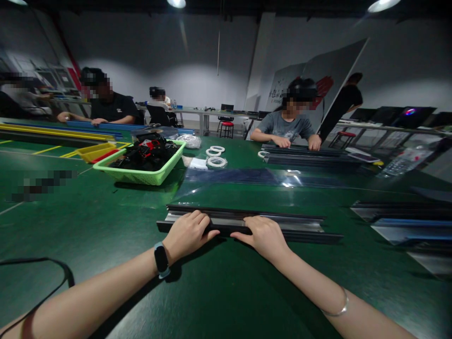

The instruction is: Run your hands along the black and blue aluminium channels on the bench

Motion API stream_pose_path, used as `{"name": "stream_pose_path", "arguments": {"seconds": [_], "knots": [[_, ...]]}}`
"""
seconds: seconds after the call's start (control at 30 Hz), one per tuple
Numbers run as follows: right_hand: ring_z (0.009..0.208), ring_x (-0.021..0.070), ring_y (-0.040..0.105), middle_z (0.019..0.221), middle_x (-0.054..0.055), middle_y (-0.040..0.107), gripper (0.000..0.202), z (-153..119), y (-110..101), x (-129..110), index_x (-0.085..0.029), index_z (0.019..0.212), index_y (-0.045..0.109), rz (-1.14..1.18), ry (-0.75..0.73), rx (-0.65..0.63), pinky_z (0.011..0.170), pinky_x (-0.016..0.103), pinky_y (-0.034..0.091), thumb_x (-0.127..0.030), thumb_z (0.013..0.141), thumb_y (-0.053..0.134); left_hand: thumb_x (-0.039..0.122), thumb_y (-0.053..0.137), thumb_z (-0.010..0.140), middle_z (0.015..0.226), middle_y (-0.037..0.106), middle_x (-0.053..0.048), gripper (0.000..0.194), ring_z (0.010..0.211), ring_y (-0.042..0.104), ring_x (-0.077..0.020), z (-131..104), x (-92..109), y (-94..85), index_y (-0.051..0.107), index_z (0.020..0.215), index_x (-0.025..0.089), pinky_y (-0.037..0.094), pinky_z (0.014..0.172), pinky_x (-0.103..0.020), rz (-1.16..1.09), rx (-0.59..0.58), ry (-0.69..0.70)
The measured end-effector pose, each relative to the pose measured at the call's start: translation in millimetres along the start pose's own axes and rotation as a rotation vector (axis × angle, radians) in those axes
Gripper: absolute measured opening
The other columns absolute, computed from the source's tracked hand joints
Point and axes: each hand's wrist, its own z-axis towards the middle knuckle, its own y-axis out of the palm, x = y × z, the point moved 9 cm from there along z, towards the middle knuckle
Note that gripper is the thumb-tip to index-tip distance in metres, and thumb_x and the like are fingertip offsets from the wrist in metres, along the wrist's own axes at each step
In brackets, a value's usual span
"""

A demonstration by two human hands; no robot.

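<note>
A long black profile strip (300,235) with a silvery inner channel lies crosswise on the green table in front of me. My left hand (190,230) grips it left of its middle, fingers over the top and thumb along the near edge. On the other side of the middle, my right hand (263,235) holds the same strip in a similar way, its thumb pointing toward the left one. The fingertips of both hands are hidden inside the channel. Just beyond the strip, clear plastic film (240,178) is spread on the tabletop.
A green basket (141,176) of black parts stands at left, beside a yellow tray (95,151). Rolls of white tape (216,162) lie behind the film. More profiles (406,226) rest at right, near a plastic bottle (406,157). Across the table, a person (287,125) handles dark strips.
</note>
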Motion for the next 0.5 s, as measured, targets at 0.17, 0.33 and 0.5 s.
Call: {"name": "stream_pose_path", "arguments": {"seconds": [0.17, 0.33, 0.5], "knots": [[0.069, 0.0178, 0.059, 0.069, 0.007, 0.063, 0.051, -0.4, 3.8, 1.2, -0.015, 0.082, 0.063, 0.009, 0.040, -0.037, 0.068, 0.027, 0.040, -0.059, 0.077, 0.039, 0.046, 0.037, 0.084, 0.076, 0.058, -0.007, 0.035, 0.080, 0.055, -0.0192, -0.7, -4.0, 7.9, 0.053, 0.081, 0.015, 0.045, 0.071, -0.032, -0.028, -0.020, -0.016], [0.069, 0.0177, 0.059, 0.070, 0.008, 0.064, 0.052, -0.2, 4.9, 0.7, -0.014, 0.081, 0.063, 0.014, 0.050, -0.047, 0.067, 0.027, 0.041, -0.060, 0.078, 0.038, 0.048, 0.035, 0.085, 0.076, 0.059, -0.008, 0.038, 0.078, 0.056, -0.0195, 0.6, -4.6, 10.9, 0.054, 0.081, 0.015, 0.045, 0.070, -0.032, -0.016, -0.050, -0.033], [0.067, 0.0175, 0.059, 0.068, 0.008, 0.064, 0.052, 0.4, 4.3, 1.2, -0.014, 0.078, 0.063, 0.012, 0.048, -0.039, 0.066, 0.026, 0.041, -0.060, 0.078, 0.038, 0.048, 0.035, 0.085, 0.073, 0.060, -0.008, 0.039, 0.076, 0.057, -0.0195, 2.1, -1.7, 7.6, 0.054, 0.079, 0.014, 0.045, 0.068, -0.031, -0.001, -0.036, -0.027]]}}
